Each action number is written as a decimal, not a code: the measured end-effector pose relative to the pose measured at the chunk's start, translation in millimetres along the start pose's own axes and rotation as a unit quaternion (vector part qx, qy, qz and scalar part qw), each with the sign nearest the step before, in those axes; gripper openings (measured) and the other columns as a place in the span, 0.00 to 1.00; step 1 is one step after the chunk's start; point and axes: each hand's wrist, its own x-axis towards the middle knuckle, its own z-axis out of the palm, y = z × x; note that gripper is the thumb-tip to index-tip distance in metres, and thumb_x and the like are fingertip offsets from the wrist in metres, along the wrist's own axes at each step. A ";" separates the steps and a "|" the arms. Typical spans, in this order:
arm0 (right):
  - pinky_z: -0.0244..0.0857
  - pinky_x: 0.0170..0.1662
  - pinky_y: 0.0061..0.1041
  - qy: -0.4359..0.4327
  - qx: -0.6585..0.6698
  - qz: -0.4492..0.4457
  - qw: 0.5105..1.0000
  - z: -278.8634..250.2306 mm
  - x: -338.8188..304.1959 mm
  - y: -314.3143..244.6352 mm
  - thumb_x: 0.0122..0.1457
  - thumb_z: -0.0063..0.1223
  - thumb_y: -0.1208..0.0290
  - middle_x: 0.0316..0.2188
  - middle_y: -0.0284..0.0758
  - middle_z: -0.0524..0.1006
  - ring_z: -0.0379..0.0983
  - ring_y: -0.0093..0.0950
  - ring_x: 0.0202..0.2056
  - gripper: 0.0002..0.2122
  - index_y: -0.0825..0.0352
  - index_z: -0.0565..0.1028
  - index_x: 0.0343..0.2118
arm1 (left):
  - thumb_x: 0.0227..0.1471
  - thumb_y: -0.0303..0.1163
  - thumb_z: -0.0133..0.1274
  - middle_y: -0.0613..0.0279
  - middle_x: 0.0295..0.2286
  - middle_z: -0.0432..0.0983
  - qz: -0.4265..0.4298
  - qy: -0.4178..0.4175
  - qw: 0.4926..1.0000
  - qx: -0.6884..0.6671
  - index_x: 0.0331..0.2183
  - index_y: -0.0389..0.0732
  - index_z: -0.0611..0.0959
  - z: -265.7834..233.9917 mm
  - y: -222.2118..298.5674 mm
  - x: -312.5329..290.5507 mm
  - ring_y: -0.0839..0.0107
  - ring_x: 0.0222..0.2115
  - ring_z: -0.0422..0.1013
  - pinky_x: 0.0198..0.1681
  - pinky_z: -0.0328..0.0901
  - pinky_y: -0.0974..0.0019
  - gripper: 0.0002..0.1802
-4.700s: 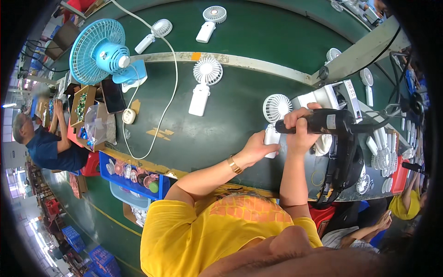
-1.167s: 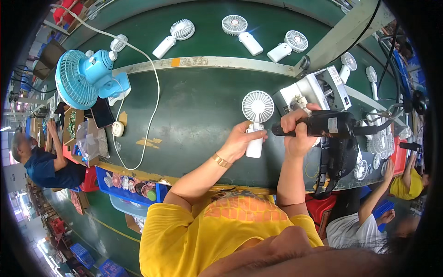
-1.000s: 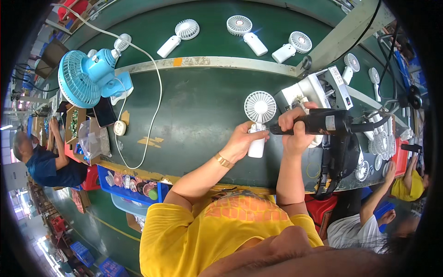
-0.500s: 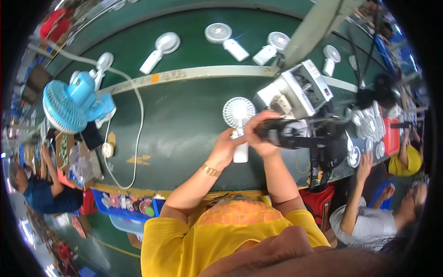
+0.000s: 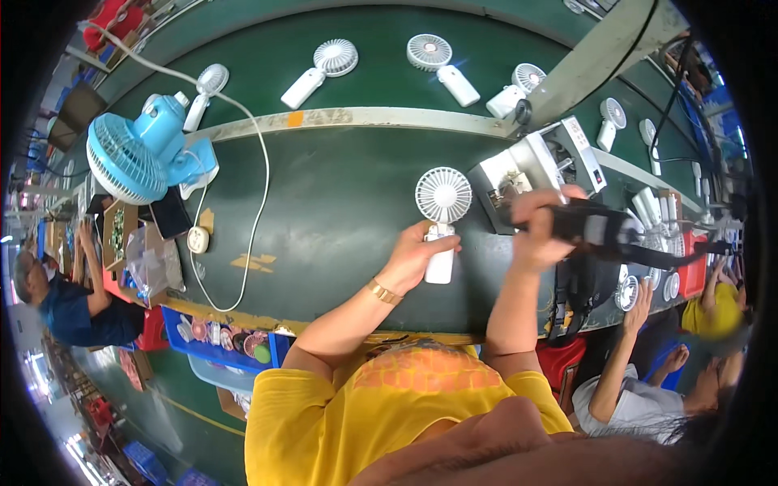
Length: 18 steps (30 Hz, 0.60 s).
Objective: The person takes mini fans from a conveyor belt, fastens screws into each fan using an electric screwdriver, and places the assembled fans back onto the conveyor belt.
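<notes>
My left hand (image 5: 415, 256) pinches a white handheld fan (image 5: 443, 206) by its handle, the round head just beyond my fingers, at the dark green surface (image 5: 340, 194). Apart from the fan, my right hand (image 5: 541, 231) wraps a black power tool (image 5: 596, 227), with a boxy machine (image 5: 531, 162) just past it.

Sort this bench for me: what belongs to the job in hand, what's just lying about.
Job in hand:
white handheld fan, in the left hand
black tool, in the right hand
boxy machine, probably

Apparently just lying about:
blue desk fan
clear plastic bag
dark flat slab
</notes>
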 end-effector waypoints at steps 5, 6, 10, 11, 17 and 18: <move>0.58 0.22 0.22 0.014 -0.072 -0.002 0.997 0.6 16.2 7.2 0.50 0.50 0.82 0.18 0.34 0.67 0.60 0.22 0.17 0.15 0.70 0.60 0.40 | 0.47 0.25 0.55 0.59 0.30 0.76 0.003 -0.015 1.000 -0.013 0.35 0.34 0.75 0.4 3.9 -2.7 0.72 0.30 0.74 0.34 0.69 0.70 0.11; 0.58 0.22 0.22 0.006 -0.099 0.001 0.995 3.0 13.2 11.2 0.50 0.50 0.82 0.18 0.34 0.67 0.60 0.22 0.17 0.15 0.70 0.60 0.40 | 0.47 0.25 0.55 0.60 0.30 0.76 0.003 -0.016 1.000 -0.013 0.35 0.34 0.75 0.3 3.9 -3.4 0.72 0.30 0.73 0.34 0.69 0.70 0.11; 0.59 0.22 0.20 0.005 0.003 0.099 0.995 6.2 4.7 9.7 0.47 0.51 0.85 0.19 0.33 0.69 0.63 0.22 0.17 0.16 0.70 0.62 0.39 | 0.47 0.25 0.55 0.60 0.29 0.75 -0.003 -0.014 1.000 -0.018 0.35 0.34 0.75 0.1 2.6 -2.4 0.72 0.30 0.73 0.33 0.69 0.71 0.11; 0.54 0.20 0.23 -0.022 0.020 0.107 0.994 8.0 -0.5 11.7 0.51 0.52 0.76 0.15 0.32 0.63 0.57 0.22 0.16 0.17 0.68 0.60 0.43 | 0.46 0.24 0.55 0.60 0.29 0.75 -0.003 -0.012 1.000 -0.017 0.35 0.34 0.75 0.0 2.8 -2.4 0.72 0.29 0.73 0.33 0.69 0.71 0.11; 0.54 0.19 0.23 -0.062 0.099 0.089 0.989 13.5 -18.8 15.1 0.52 0.50 0.74 0.14 0.32 0.61 0.55 0.22 0.15 0.18 0.67 0.58 0.44 | 0.46 0.24 0.55 0.61 0.29 0.75 0.001 -0.017 1.000 -0.012 0.34 0.34 0.75 -0.3 2.8 -3.2 0.72 0.29 0.73 0.33 0.69 0.71 0.11; 0.54 0.19 0.23 -0.037 0.050 0.074 0.995 10.4 -13.2 12.8 0.52 0.49 0.76 0.14 0.33 0.62 0.56 0.22 0.15 0.17 0.67 0.58 0.43 | 0.46 0.25 0.55 0.61 0.29 0.75 0.001 -0.019 1.000 -0.017 0.34 0.34 0.75 0.5 3.3 -2.3 0.73 0.29 0.73 0.32 0.69 0.71 0.11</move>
